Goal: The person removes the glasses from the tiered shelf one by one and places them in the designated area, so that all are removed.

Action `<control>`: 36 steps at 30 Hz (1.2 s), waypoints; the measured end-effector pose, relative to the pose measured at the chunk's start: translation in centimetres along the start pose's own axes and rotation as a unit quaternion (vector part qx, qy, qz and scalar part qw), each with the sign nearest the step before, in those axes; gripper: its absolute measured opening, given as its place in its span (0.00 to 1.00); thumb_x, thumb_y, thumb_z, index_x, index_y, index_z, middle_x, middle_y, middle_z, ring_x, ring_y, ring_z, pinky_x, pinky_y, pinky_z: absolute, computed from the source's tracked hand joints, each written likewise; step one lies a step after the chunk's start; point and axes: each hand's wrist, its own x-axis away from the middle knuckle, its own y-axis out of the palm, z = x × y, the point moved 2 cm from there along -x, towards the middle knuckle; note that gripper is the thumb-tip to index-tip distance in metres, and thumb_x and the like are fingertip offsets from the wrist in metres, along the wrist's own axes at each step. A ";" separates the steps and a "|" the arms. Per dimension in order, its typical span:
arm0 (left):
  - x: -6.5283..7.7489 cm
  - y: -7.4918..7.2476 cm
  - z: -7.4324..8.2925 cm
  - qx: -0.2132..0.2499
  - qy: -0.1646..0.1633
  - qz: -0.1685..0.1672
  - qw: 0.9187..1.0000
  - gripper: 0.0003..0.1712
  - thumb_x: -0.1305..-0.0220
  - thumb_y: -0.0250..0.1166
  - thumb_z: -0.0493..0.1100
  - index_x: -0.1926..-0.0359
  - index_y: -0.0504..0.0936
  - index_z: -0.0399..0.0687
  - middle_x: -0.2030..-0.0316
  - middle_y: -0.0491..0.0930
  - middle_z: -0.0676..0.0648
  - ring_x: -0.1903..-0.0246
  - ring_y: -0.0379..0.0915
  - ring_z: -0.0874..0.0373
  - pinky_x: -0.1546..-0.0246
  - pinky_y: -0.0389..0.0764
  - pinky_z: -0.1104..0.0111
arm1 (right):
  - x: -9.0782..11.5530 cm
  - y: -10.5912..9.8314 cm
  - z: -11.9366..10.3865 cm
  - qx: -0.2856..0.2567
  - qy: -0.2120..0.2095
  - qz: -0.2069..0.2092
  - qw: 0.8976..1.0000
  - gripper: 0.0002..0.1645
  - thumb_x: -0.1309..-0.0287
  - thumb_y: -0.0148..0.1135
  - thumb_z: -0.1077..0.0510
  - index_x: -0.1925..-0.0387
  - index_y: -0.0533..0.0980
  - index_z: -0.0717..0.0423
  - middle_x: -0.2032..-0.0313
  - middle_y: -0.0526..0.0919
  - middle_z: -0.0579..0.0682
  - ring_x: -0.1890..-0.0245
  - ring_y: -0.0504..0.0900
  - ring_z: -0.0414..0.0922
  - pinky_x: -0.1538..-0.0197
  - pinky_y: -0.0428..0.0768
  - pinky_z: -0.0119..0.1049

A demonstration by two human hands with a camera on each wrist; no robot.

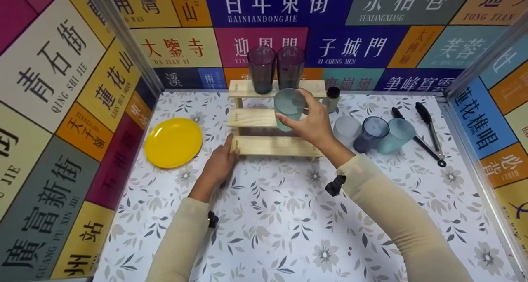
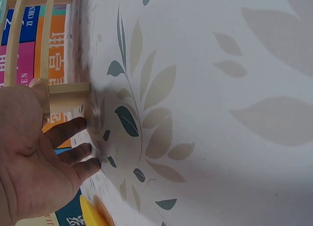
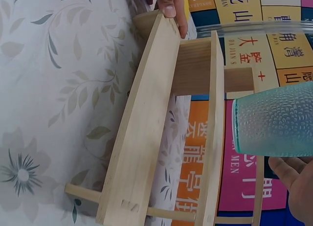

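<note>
My right hand (image 1: 315,123) holds a translucent teal tumbler (image 1: 290,106) between thumb and fingers, over the middle step of a three-step wooden rack (image 1: 276,146). In the right wrist view the textured tumbler (image 3: 274,123) appears beside the rack's upper boards. At the rack's left end, my left hand (image 1: 220,162) grips the lowest step, its thumb on the board. The left wrist view shows that hand's (image 2: 44,157) other fingers spread loosely below the step. Two dark purple tumblers, one left (image 1: 262,69) and one right (image 1: 291,67), stand on the top step.
Right of the rack stand a clear frosted tumbler (image 1: 346,129), a blue-grey tumbler (image 1: 371,133) and another teal tumbler (image 1: 397,135). Black-handled tongs (image 1: 429,127) lie beyond them. A small dark-capped jar (image 1: 332,98) is behind. A yellow plate (image 1: 173,142) lies at left. Printed panels surround the table.
</note>
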 end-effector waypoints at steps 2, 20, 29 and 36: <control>0.0 0.0 0.0 0.000 0.004 0.001 1.000 0.42 0.11 0.49 0.61 0.09 0.48 0.54 0.25 0.73 0.27 0.23 0.70 0.32 0.22 0.70 0.40 | 0.3 -0.4 0.3 -0.001 0.001 -0.003 1.000 0.55 0.46 0.87 0.37 0.23 0.75 0.54 0.36 0.87 0.60 0.38 0.87 0.57 0.40 0.90 0.53; 0.0 0.0 0.0 -0.002 0.018 0.003 1.000 0.42 0.10 0.49 0.60 0.09 0.47 0.50 0.29 0.76 0.25 0.27 0.74 0.31 0.25 0.73 0.39 | 2.6 -3.2 1.7 -0.006 0.002 -0.001 1.000 0.55 0.44 0.87 0.39 0.22 0.74 0.53 0.33 0.85 0.60 0.37 0.87 0.60 0.41 0.90 0.57; 0.1 -0.1 0.2 0.006 0.010 -0.002 1.000 0.42 0.10 0.49 0.60 0.09 0.47 0.51 0.27 0.75 0.26 0.25 0.72 0.32 0.23 0.71 0.39 | 3.8 -4.8 2.8 0.017 -0.002 0.001 1.000 0.53 0.45 0.87 0.40 0.22 0.75 0.46 0.34 0.86 0.60 0.35 0.86 0.60 0.41 0.90 0.58; 0.1 -0.2 0.2 0.010 0.012 -0.006 1.000 0.42 0.10 0.49 0.60 0.08 0.46 0.52 0.26 0.74 0.26 0.24 0.71 0.32 0.22 0.69 0.39 | 4.9 -6.2 3.6 0.042 0.002 0.011 0.999 0.53 0.47 0.89 0.40 0.23 0.75 0.50 0.35 0.86 0.63 0.37 0.87 0.61 0.43 0.91 0.57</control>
